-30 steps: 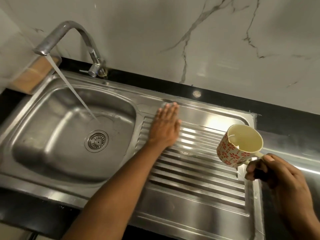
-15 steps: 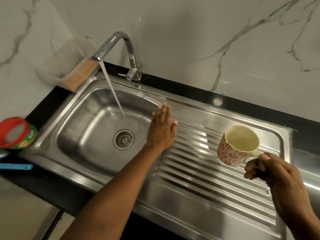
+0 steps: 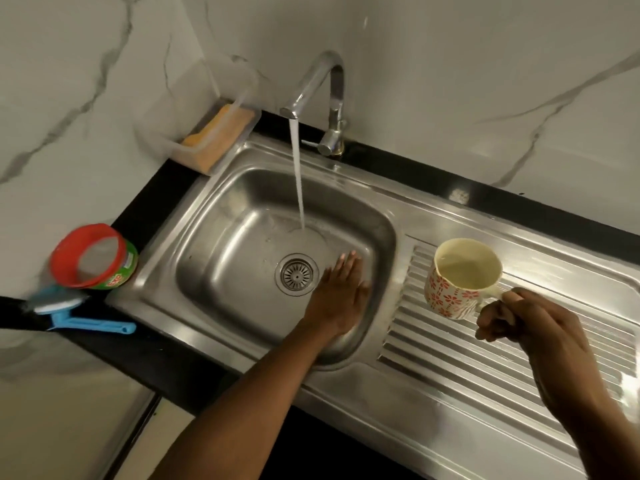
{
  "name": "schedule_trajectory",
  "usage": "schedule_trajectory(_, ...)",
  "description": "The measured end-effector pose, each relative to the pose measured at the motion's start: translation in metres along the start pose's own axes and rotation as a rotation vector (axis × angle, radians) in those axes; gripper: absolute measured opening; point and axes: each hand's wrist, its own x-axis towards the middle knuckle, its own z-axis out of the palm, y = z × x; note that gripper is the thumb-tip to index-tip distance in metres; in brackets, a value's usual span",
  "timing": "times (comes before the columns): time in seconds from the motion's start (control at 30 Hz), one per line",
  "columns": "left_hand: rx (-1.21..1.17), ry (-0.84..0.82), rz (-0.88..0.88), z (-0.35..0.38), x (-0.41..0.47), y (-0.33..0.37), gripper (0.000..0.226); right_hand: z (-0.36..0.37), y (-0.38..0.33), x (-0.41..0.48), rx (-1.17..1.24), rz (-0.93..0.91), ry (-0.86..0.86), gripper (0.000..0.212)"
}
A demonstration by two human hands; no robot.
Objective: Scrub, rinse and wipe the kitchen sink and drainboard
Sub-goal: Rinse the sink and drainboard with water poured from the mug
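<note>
The job looked to be at the rinse: the tap (image 3: 322,81) ran a steady stream into the stainless sink (image 3: 221,258), no suds showed, and wiping seemed left to do. The left hand (image 3: 341,296) lay flat, fingers straight, on the basin's smooth floor just beside the round slotted strainer (image 3: 296,274). The right hand (image 3: 530,327) had its fingers curled round the handle of a glazed floral mug (image 3: 460,282), cream inside, seemingly holding water above the ribbed, glossy drainboard (image 3: 485,362). A blue brush (image 3: 79,318) lay on the black worktop (image 3: 156,209).

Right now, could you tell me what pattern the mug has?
The mug shows red flowers on white; head view.
</note>
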Motion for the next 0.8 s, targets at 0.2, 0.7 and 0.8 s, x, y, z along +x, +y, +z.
schedule_trajectory(0.2, 0.179, -0.207, -0.130, -0.040, -0.053, -0.096, 0.062, 0.068, -0.018, 0.031, -0.064, 0.016, -0.134, 0.041)
schedule_trajectory(0.7, 1.281, -0.397, 0.165, -0.207, -0.049, -0.236, 0.059, 0.343, -0.025, 0.120, -0.412, 0.056, -0.389, 0.038)
schedule_trajectory(0.8, 1.436, -0.488, 0.244, -0.216, -0.048, -0.242, 0.063, 0.371, -0.035, 0.119, -0.608, -0.071, -0.507, 0.040)
